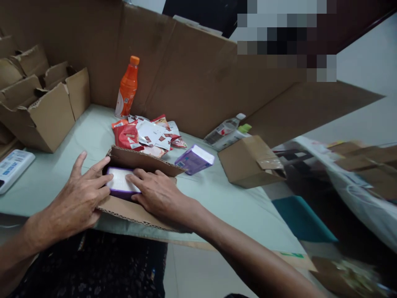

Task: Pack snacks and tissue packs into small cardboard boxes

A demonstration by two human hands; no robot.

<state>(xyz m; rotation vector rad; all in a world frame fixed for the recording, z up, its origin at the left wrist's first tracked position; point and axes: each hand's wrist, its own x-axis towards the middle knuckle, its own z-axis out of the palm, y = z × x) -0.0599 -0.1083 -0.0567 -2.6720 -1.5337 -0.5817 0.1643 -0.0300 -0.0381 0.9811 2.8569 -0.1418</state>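
Note:
An open cardboard box [145,159] sits at the table's near edge, with a purple-and-white tissue pack [119,180] inside it. My left hand [82,188] is at the box's left end, fingers stretched and spread, fingertips reaching over the edge to the pack; its thumb points up. From the right, my right hand [158,192] reaches into the box, its fingers bent around the right end of the same pack. Parts of that pack are hidden by both hands. A second purple tissue pack [194,159] lies just beyond the box, to the right.
Snack packets [149,134] are piled behind the box, near an upright orange drink bottle [127,87]. Clear bottles [228,128] and a closed carton [251,161] stand right. Open cartons [52,111] and a white device [15,167] are left. A cardboard wall [192,74] borders the back.

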